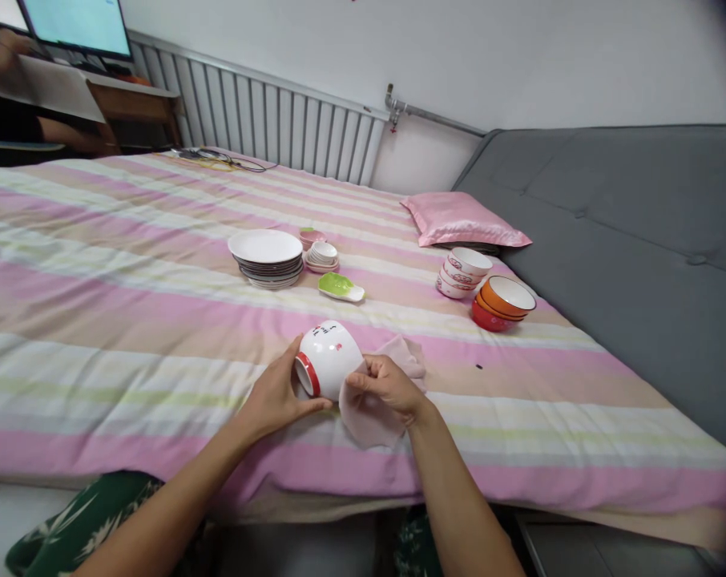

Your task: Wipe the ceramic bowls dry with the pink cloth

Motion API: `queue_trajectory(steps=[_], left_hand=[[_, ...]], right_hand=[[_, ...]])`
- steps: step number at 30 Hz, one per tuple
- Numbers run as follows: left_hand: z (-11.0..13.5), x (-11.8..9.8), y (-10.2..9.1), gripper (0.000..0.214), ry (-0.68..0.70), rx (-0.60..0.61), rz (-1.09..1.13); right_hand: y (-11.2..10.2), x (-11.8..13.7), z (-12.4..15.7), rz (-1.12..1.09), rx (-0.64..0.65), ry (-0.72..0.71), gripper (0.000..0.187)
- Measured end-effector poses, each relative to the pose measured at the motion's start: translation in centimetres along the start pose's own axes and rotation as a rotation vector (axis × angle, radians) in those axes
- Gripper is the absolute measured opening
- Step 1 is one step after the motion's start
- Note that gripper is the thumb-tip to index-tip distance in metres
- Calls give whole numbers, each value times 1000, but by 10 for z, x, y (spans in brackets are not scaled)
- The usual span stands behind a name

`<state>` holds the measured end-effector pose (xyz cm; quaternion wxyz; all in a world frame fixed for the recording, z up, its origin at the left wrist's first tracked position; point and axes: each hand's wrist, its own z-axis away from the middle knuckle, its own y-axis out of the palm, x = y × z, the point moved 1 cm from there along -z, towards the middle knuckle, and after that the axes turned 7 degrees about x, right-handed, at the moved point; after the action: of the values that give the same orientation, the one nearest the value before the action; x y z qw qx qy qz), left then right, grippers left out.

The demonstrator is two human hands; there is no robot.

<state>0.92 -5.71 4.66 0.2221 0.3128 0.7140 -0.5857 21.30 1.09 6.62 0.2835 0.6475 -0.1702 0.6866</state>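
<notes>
A white bowl with a red rim and small painted marks is tipped on its side above the striped bedspread. My left hand grips it at the rim, thumb and fingers around the edge. My right hand is closed on a pale pink cloth and presses it against the bowl's outer wall. The cloth hangs below and behind that hand.
Farther back lie a stack of white plates, small saucers and a green leaf-shaped dish. To the right stand stacked red-patterned bowls and orange bowls. Pink pillow, grey sofa, radiator, monitor.
</notes>
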Motion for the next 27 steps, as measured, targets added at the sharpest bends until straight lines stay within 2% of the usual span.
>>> queue_trajectory(steps=[3, 11, 18, 23, 27], left_hand=[[0, -6, 0, 103, -15, -5, 37], [1, -2, 7, 107, 16, -73, -27], [0, 2, 3, 114, 193, -157, -298], [0, 0, -3, 104, 301, -180, -476], [0, -4, -6, 98, 405, -247, -583]], right_hand=[[0, -1, 1, 4, 9, 11, 38], [-5, 1, 3, 137, 40, -17, 37], [-5, 3, 4, 172, 23, -28, 37], [-3, 3, 3, 177, 17, -9, 41], [-2, 2, 2, 149, 31, -2, 41]])
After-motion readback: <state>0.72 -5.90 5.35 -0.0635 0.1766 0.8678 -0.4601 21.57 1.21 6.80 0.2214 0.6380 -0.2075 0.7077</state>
